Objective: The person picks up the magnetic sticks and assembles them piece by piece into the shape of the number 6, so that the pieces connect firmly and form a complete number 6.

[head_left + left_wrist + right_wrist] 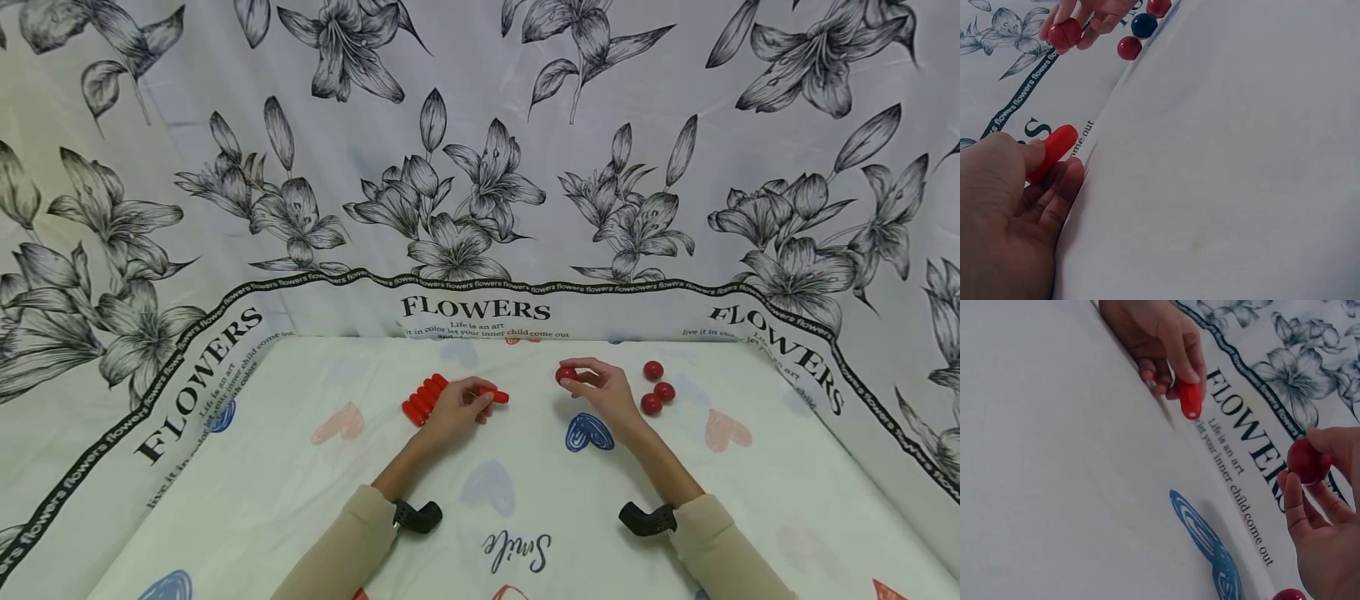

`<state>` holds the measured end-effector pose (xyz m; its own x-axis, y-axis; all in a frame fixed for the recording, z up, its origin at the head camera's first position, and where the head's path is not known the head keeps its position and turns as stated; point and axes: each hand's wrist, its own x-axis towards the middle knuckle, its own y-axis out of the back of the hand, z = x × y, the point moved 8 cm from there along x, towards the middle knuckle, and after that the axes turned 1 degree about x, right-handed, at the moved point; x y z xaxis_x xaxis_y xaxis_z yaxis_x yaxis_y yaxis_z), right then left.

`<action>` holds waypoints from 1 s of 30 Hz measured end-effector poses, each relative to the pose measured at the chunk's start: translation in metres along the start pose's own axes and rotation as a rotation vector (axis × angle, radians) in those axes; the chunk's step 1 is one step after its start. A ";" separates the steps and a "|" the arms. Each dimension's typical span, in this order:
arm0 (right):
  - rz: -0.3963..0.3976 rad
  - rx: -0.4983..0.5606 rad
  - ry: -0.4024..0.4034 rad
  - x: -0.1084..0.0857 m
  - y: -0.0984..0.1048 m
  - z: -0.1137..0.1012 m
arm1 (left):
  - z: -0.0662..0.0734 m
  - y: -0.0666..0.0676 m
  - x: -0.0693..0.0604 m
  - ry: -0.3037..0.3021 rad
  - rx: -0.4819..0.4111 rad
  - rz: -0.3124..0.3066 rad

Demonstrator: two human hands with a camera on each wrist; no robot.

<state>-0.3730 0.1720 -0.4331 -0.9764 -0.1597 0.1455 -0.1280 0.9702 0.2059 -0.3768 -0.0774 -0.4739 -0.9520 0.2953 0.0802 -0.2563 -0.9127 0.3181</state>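
Observation:
My left hand [454,410] pinches a short red rod-shaped piece with rounded ends [1059,149] between thumb and fingers. Its exact kind is unclear; a pale dot marks its tip in the right wrist view. Just left of that hand, several similar red pieces [422,402] lie side by side in a slanting row, partly behind the hand. My right hand [609,398] holds a glossy red ball [1309,461] with its thumb and fingertips, above the cloth. Right of this hand, three balls rest close together, including a red ball [653,370]; one ball [1144,25] looks dark blue in the left wrist view.
A white cloth [525,475] printed with hearts and the word "Smile" covers the table. Behind it and at both sides hangs a white curtain [480,200] with black flower prints. Each forearm wears a black wrist mount [647,519].

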 end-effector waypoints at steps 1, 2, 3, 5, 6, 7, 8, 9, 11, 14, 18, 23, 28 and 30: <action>-0.011 0.007 -0.003 0.000 -0.002 0.003 | -0.001 0.000 0.000 0.002 0.005 -0.001; -0.021 0.019 -0.002 0.000 -0.005 0.005 | -0.001 0.000 0.000 0.003 0.011 0.000; -0.030 0.031 0.003 0.001 -0.007 0.008 | -0.002 0.000 0.000 0.000 0.015 -0.001; -0.042 0.052 0.003 0.001 -0.011 0.012 | -0.001 0.001 -0.001 -0.010 0.028 -0.001; -0.046 0.058 0.004 0.001 -0.012 0.015 | 0.000 0.001 -0.001 -0.014 0.040 0.000; -0.055 0.061 0.010 0.001 -0.014 0.017 | 0.000 0.000 -0.001 -0.020 0.052 -0.001; -0.056 0.068 0.009 0.001 -0.015 0.019 | 0.001 0.001 -0.001 -0.024 0.066 0.000; -0.060 0.070 0.003 0.001 -0.017 0.021 | 0.001 0.001 -0.001 -0.030 0.081 0.001; -0.066 0.071 -0.022 0.000 -0.020 0.026 | 0.003 0.001 -0.002 -0.034 0.115 0.007; -0.072 0.045 -0.067 -0.001 -0.025 0.033 | 0.004 0.002 -0.003 -0.030 0.138 0.013; -0.096 -0.016 -0.077 -0.002 -0.028 0.036 | 0.004 0.001 -0.003 -0.001 0.103 0.006; -0.163 -0.074 -0.042 -0.002 -0.033 0.036 | 0.001 -0.001 -0.002 0.028 0.024 -0.006; -0.207 -0.089 -0.038 -0.007 -0.036 0.026 | 0.002 -0.005 0.000 0.012 -0.007 -0.033; -0.211 -0.094 -0.040 -0.009 -0.037 0.018 | 0.003 -0.007 0.000 0.004 -0.002 -0.040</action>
<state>-0.3621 0.1408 -0.4599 -0.9360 -0.3483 0.0517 -0.3153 0.8944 0.3172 -0.3742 -0.0707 -0.4736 -0.9415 0.3309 0.0636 -0.2950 -0.9007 0.3188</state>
